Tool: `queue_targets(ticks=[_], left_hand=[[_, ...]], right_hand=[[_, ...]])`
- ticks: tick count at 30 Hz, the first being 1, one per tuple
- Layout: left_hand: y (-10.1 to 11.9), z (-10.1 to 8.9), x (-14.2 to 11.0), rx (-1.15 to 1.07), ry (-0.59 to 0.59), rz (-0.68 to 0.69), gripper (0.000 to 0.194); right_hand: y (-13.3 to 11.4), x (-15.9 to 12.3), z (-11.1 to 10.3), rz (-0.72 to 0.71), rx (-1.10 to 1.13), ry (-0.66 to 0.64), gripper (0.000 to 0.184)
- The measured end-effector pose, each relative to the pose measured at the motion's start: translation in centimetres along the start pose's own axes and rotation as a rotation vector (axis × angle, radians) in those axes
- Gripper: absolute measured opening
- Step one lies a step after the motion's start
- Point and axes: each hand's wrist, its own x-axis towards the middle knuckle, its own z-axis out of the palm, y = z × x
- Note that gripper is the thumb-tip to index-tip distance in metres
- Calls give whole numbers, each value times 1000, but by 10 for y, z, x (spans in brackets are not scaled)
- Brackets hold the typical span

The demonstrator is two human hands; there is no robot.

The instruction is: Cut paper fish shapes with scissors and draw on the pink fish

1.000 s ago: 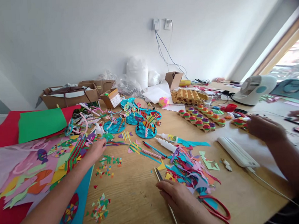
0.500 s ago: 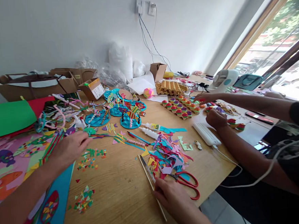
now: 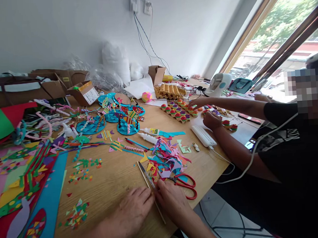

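Observation:
My left hand [image 3: 135, 209] lies low over the tabletop, its fingers stretched out. Their tips reach a thin wooden stick [image 3: 161, 212] and come close to my right hand. My right hand [image 3: 172, 200] is closed, with fingers curled at the lower end of a dark pen-like tool [image 3: 145, 173] lying beside the stick; what the fingertips hold is hidden. Just right of that hand lie red-handled scissors [image 3: 190, 185], their blades running under a pile of coloured paper scraps [image 3: 168, 156].
Small paper bits [image 3: 77, 213] lie on the left, near blue card [image 3: 54, 199] and paper fish. Glue bottles [image 3: 148, 138] and blue decorated plates [image 3: 128, 128] stand farther back. At right, a co-worker's hand [image 3: 212, 120] is near painted egg cartons [image 3: 176, 112] and a white power bank [image 3: 203, 135] with its cable.
My left hand has come from the paper sheets at left across to my right hand. The view has turned rightward. My right hand stays by the pen-like tool and stick.

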Motion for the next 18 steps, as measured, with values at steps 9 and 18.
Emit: queue_targets(ticks=[9, 18], left_hand=[[-6, 1, 14, 39, -119, -60, 40], [-11, 6, 9, -31, -120, -85, 41]], right_hand=[[30, 4, -12, 48, 39, 80, 13], [79, -3, -3, 12, 10, 90, 19]])
